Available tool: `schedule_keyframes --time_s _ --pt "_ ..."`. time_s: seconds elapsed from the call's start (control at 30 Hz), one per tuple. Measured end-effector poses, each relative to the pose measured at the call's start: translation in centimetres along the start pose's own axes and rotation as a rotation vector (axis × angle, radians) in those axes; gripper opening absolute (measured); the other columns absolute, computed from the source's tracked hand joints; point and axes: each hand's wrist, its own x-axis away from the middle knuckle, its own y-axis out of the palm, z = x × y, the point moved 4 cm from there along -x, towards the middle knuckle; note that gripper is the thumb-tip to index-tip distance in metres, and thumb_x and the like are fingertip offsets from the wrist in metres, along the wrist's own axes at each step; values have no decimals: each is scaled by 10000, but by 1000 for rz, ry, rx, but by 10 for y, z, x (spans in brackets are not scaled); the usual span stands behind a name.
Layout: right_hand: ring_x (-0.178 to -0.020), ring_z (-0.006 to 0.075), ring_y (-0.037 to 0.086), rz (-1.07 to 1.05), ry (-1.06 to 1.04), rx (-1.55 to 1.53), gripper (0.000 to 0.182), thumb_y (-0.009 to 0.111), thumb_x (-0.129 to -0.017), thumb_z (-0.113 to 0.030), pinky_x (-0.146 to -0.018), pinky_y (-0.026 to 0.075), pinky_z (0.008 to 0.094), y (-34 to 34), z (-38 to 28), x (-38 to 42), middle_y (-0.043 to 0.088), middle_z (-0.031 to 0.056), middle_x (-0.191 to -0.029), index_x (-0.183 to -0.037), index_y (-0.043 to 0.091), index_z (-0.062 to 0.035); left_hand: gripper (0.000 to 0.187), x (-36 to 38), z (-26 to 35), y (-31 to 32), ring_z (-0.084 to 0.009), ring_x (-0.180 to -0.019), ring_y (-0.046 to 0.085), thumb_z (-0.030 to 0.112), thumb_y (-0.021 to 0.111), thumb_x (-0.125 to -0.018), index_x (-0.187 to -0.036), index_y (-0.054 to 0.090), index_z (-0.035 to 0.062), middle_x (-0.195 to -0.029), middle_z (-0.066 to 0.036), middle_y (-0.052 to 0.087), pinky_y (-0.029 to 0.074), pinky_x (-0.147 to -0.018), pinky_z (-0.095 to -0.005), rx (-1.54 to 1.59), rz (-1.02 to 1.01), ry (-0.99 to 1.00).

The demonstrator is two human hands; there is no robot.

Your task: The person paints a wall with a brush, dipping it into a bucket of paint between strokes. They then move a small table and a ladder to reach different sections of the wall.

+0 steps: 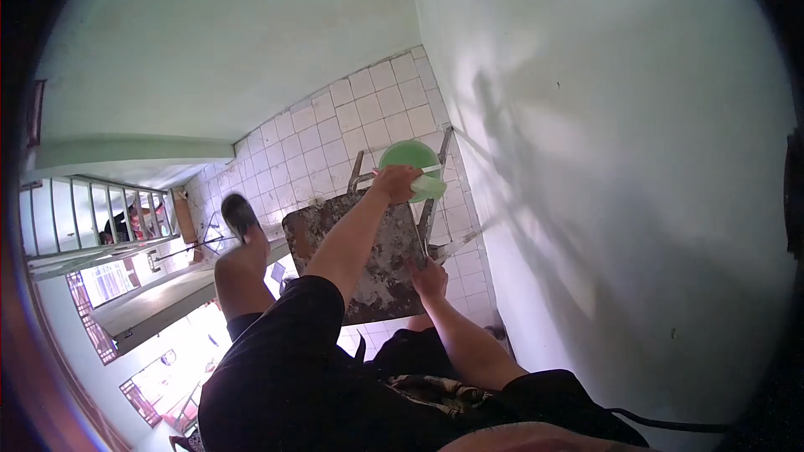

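Observation:
A worn chair or stool with a dark, blotched square seat (381,264) stands in front of me, its metal legs and frame reaching toward the wall. My left hand (397,182) is at the far edge of the seat, fingers closed round a pale green cloth-like thing (428,188). Behind that hand a round green basin (410,153) shows. My right hand (430,279) is closed on the right edge of the seat, by the metal frame.
A pale green wall (620,159) rises close on the right, another behind the tiled floor (318,138). At the left are a railing (100,213), a ledge (159,301) and bright barred windows. My shod foot (239,213) is left of the seat.

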Motion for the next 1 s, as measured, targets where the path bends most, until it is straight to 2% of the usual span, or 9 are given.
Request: schedule_keyframes --time_s 0.03,0.07,0.13,0.27,0.33,0.53,0.77,0.93,1.0 --pt "-874 388 596 5 -2 -1 672 503 -757 -627 -799 455 450 1 2 -1 625 239 -868 -945 630 6 536 -2 -2 4 -291 -1005 553 255 622 -651 -1162 498 149 -1081 -106 561 443 -879 -431 35 -148 -47" --pt "-874 388 596 -1 2 5 672 503 -757 -627 -799 455 450 3 4 -3 625 239 -868 -945 630 6 536 -1 -3 7 -291 -1005 553 255 622 -651 -1162 498 149 -1081 -106 561 443 -879 -431 42 -152 -51" --pt "-846 391 604 -16 4 -9 675 507 -752 -631 -774 467 450 9 8 -7 628 237 -843 -943 631 5 510 -2 -4 8 -292 -986 564 241 634 -640 -1129 521 150 -1058 -102 575 455 -854 -427 84 -80 -50" --pt "-822 395 609 9 -7 -14 661 517 -748 -627 -750 478 449 10 9 -8 630 234 -820 -935 638 -5 487 -1 -4 6 -298 -955 575 223 639 -633 -1100 537 132 -1029 -101 589 462 -831 -420 103 -70 -42" --pt "-822 390 611 9 -17 -23 636 527 -747 -622 -746 481 445 4 6 -5 632 231 -822 -930 647 -24 341 -5 -5 10 -283 -867 607 233 618 -676 -1001 592 132 -911 -100 616 489 -749 -412 103 62 32" --pt "-823 374 617 -53 57 -7 603 548 -736 -609 -744 484 438 1 1 -4 641 206 -836 -936 654 -51 346 -2 -7 8 -291 -830 611 233 638 -659 -987 593 133 -879 -104 610 493 -734 -409 113 97 65" --pt "-823 372 613 -17 96 -11 557 575 -738 -571 -740 482 435 5 1 0 639 204 -826 -931 645 -53 350 1 -6 5 -294 -832 610 238 642 -661 -990 595 130 -881 -106 607 496 -737 -408 125 80 81" --pt "-788 378 615 117 -28 -10 534 587 -744 -545 -712 484 434 11 5 -3 635 198 -759 -886 637 -32 341 3 -3 -7 -297 -826 610 235 640 -665 -987 596 133 -895 -104 603 497 -737 -411 163 103 31" --pt "-798 378 613 88 -15 -15 538 577 -748 -552 -726 478 437 6 4 -2 633 203 -763 -885 637 -35 336 3 -2 -5 -298 -827 609 232 636 -669 -987 596 130 -893 -105 603 497 -738 -412 164 109 24"
